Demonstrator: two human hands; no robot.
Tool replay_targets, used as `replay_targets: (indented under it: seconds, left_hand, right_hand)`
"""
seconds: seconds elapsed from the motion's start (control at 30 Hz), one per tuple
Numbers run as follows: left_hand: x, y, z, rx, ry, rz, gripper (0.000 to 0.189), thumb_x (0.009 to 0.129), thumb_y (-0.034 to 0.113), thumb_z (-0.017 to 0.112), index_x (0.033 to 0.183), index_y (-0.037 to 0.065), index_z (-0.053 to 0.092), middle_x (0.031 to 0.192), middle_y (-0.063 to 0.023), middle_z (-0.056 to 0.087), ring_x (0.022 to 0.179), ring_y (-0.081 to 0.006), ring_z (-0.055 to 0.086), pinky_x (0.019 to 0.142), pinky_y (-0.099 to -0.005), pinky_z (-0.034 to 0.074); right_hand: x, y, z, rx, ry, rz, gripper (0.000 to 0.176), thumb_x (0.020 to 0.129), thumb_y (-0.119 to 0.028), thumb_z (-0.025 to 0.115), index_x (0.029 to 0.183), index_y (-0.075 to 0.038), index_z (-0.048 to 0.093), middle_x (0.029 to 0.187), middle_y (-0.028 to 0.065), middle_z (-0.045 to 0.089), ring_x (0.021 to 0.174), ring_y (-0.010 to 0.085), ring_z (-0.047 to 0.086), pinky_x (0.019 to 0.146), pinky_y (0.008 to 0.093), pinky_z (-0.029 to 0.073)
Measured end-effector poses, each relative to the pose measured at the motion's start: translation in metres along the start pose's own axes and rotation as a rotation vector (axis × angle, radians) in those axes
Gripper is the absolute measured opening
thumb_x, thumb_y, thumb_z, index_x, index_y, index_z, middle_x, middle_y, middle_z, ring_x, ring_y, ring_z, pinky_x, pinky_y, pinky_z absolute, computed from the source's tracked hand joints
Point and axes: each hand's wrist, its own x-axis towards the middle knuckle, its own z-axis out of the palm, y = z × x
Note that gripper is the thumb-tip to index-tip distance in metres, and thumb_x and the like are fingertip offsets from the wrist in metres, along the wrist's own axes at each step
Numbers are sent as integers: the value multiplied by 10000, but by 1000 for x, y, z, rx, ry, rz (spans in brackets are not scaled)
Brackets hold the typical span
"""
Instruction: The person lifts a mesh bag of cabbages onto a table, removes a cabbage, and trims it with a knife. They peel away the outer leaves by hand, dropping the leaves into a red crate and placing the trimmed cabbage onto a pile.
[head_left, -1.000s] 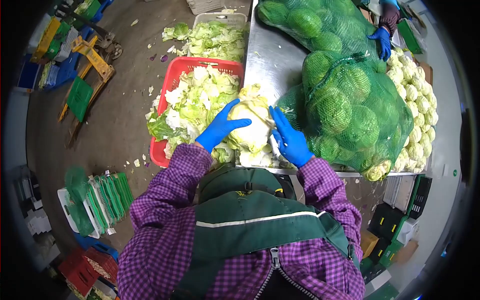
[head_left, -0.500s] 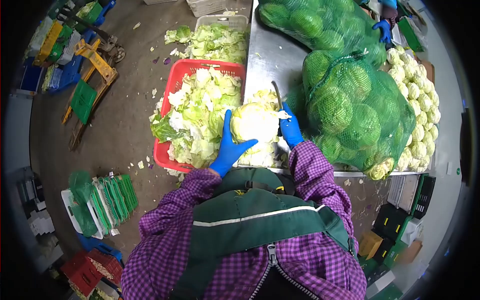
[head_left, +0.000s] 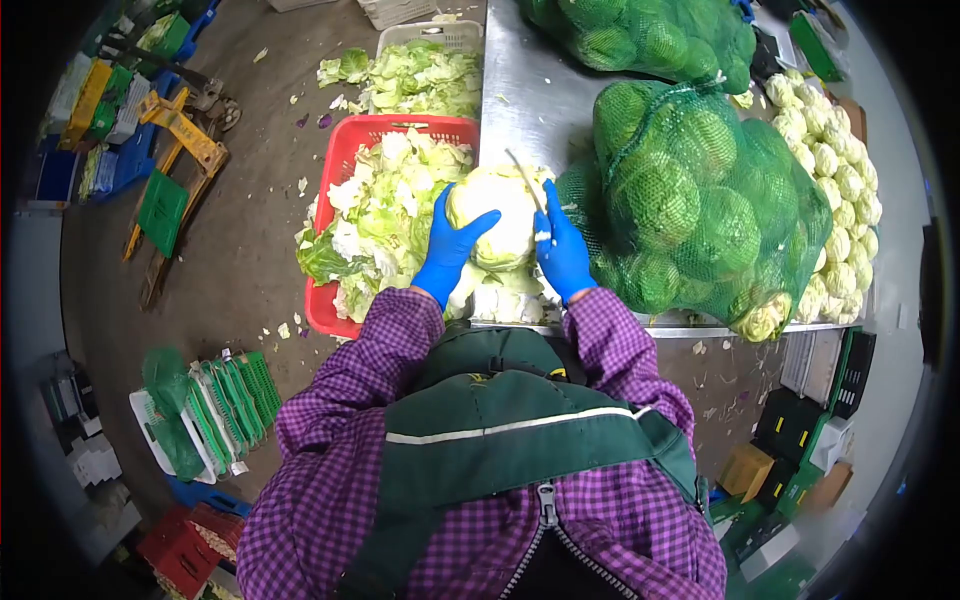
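A pale, stripped cabbage (head_left: pixel 497 225) is at the steel table's left edge, between my two gloved hands. My left hand (head_left: pixel 449 248) grips its left side, thumb across the front. In my right hand (head_left: pixel 563 250) is a knife (head_left: pixel 522 172), its thin blade angled up and left over the cabbage; the fingers hide the handle. That hand also rests against the cabbage's right side. Loose trimmed leaves (head_left: pixel 505 304) lie on the table just below. Left of the table, a red crate (head_left: pixel 345 150) is heaped with cabbage leaves.
Close on my right bulges a green net bag (head_left: pixel 700 200) of cabbages, with another net bag (head_left: pixel 650 40) behind it. Trimmed cabbages (head_left: pixel 835 190) are piled at the far right. A pale crate (head_left: pixel 440 35) of leaves stands beyond the red one. A yellow pallet jack (head_left: pixel 185 130) is at left.
The cabbage and both hands have moved slightly up and left in view. The knife blade now tilts left over the cabbage, and my right hand is closer against its side.
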Motion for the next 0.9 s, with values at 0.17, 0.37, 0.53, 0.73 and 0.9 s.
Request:
replay_targets:
  seconds: [0.17,0.37,0.53,0.73,0.9]
  left_hand:
    - [3,-13,-16,395,-245,377,853,676,100,798,1383,64,323,1307,-111,455,1207,-222,437,1021,-343,368]
    - [34,22,-20,230,-331,-39,855,676,145,808,1378,47,330,1276,-115,485,1176,-209,465,992,-331,396]
    - [46,31,-17,399,-465,-33,785,690,175,805,1337,20,388,1234,-111,528,1128,-187,507,957,-313,426]
    - [46,42,-11,272,-462,-129,678,750,116,741,1331,22,404,1211,-93,553,1099,-180,529,961,-305,423]
    - [44,20,-23,429,-573,145,829,640,191,833,1322,13,398,1264,-113,508,1166,-209,480,999,-328,386]
  right_hand:
    - [44,117,53,295,48,-246,644,868,-184,527,1435,-79,239,999,194,651,844,287,646,735,318,487]
    - [6,0,-30,3,-14,28,636,906,-201,487,1460,-160,179,1161,217,579,900,379,616,752,394,496]
    - [9,1,-24,-330,-101,-348,591,935,-291,430,1457,-177,177,1175,200,560,849,368,621,697,448,502]
    - [37,-1,-10,-208,-96,-181,499,942,-342,417,1417,-243,299,1124,196,582,862,381,613,735,442,497]
    - [58,44,1,112,-101,13,432,941,-269,431,1360,-164,418,1111,201,606,963,297,613,850,371,465]
